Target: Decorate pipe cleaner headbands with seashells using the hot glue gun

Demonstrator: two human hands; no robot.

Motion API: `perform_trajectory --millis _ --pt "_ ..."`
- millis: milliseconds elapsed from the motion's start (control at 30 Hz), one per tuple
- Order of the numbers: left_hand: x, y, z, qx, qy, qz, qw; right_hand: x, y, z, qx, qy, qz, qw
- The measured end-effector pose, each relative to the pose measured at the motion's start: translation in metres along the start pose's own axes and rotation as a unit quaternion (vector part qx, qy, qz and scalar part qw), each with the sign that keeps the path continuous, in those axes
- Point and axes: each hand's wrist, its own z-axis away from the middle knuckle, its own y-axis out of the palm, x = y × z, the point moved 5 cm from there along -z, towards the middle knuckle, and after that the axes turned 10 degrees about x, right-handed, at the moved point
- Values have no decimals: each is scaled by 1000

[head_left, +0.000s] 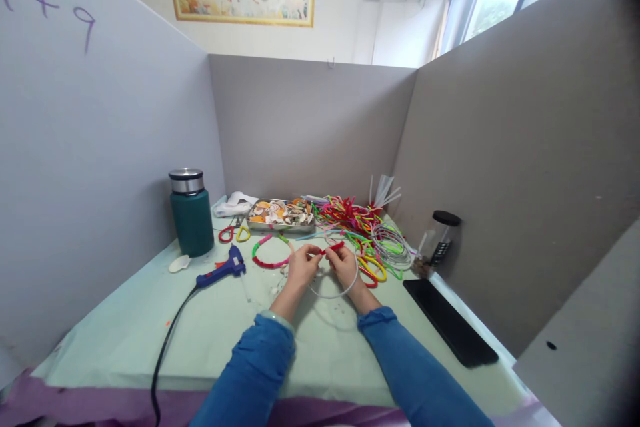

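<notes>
My left hand [303, 265] and my right hand [345, 267] meet over the middle of the table, fingertips pinched close together. Between them is a white ring [330, 296], whose lower arc hangs down in front of my wrists. A red pipe cleaner [336, 247] lies along the ring's top at my right fingers, and its red end reaches my left fingertips. Exactly how it wraps is too small to tell. Just left of my left hand lies a second ring [271, 265], covered in red, green and pink sections.
A blue glue gun [223, 268] with a black cord, red-and-yellow scissors [235, 233] and a green bottle [191, 213] stand left. Behind are a tray of shells [281, 228] and piled pipe cleaners [353, 213]. A jar [436, 243] and black slab [450, 321] lie right.
</notes>
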Motion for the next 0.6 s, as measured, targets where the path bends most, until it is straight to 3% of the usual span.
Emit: perform_trajectory --millis 333,600 --pt "-9 -2 2 15 52 -91 994 0 -1 0 14 -3 27 1000" --pt "5 5 0 65 -36 10 997 3 -3 2 20 -12 83 996"
